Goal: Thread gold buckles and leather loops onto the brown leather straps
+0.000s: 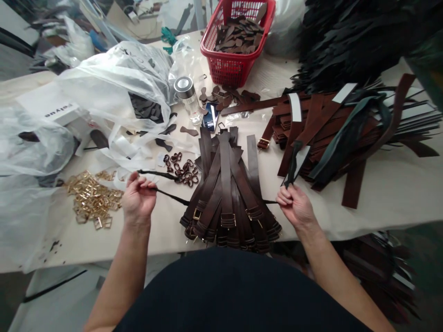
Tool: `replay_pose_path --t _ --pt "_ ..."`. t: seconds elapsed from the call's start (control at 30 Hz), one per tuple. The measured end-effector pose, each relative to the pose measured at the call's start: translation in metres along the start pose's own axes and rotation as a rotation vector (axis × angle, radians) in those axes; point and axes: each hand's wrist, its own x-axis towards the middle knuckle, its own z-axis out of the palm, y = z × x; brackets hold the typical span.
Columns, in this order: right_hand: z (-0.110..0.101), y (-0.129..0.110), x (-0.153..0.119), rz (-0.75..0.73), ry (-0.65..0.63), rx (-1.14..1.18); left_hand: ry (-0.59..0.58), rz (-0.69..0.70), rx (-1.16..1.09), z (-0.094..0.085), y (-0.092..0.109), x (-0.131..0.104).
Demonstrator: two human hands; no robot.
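Note:
A fanned bundle of dark brown leather straps [226, 184] lies on the table in front of me, its buckled ends towards my body. My left hand [139, 199], left of the bundle, is closed on a thin black cord [171, 197] that runs to the straps. On the other side, my right hand [296, 206] pinches a black strip [292, 166] that stands up from the fingers. A dark length also runs from that hand back to the bundle; whether both hands hold one piece is hidden under the straps.
Gold buckles [92, 196] are heaped at the left, with brown leather loops [183, 169] nearby. Reddish-brown straps [321, 133] are piled at the right. Farther back are a glass bottle [188, 99], a phone [210, 117], a red basket [228, 69] and plastic bags [117, 78].

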Motion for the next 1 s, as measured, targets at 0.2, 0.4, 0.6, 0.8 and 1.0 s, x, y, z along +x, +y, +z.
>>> replay_pose_path --t 0.2,0.4,0.6,0.8,1.0 --pt "0.025 0.002 -0.024 -0.013 -0.108 -0.101 -0.302 -0.159 0.055 0.052 -0.046 -0.026" --pt "0.042 0.012 -0.039 -0.031 -0.246 -0.285 -0.517 -0.462 0.082 0.081 -0.104 -0.073" --pt "0.060 0.010 -0.054 -0.244 -0.415 -0.676 -0.786 -0.529 0.501 0.070 -0.161 -0.104" --pt "0.078 0.007 -0.059 -0.835 -0.521 -1.118 -1.217 0.010 0.893 0.057 -0.187 -0.111" --pt "0.050 -0.013 -0.053 -0.545 -0.303 -0.842 -1.248 0.030 0.956 0.053 -0.181 -0.122"
